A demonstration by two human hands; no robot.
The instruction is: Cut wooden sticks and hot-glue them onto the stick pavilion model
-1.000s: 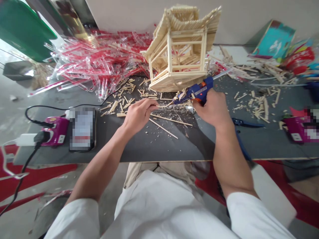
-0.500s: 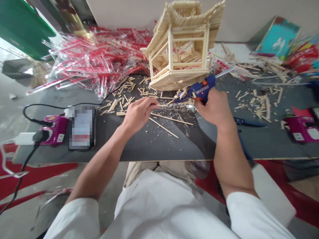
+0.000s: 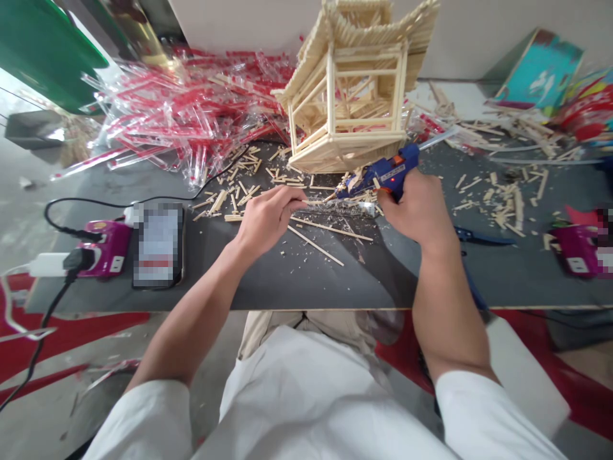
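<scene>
My right hand (image 3: 417,207) is closed round the handle of a blue hot glue gun (image 3: 383,176), which has a small red light lit and a clear glue stick (image 3: 439,136) in its back. The gun's nozzle points left, close to a short wooden stick (image 3: 315,202) pinched in the fingers of my left hand (image 3: 272,217). Whether nozzle and stick touch, I cannot tell. Just behind the gun stands a model pavilion (image 3: 331,121) built of thin wooden sticks, with a curved roof. Two longer sticks (image 3: 318,247) lie in front of my left hand.
Red and clear plastic wrappers (image 3: 191,108) are heaped at the back left. A phone (image 3: 159,246) lies beside a purple power socket (image 3: 108,246) with cables. Cut stick pieces (image 3: 507,198) and pliers (image 3: 486,236) are at right. A second purple socket (image 3: 577,249) sits farther right.
The glue gun and my right hand appear slightly farther right, and the view has shifted a little. Both hands keep their hold.
</scene>
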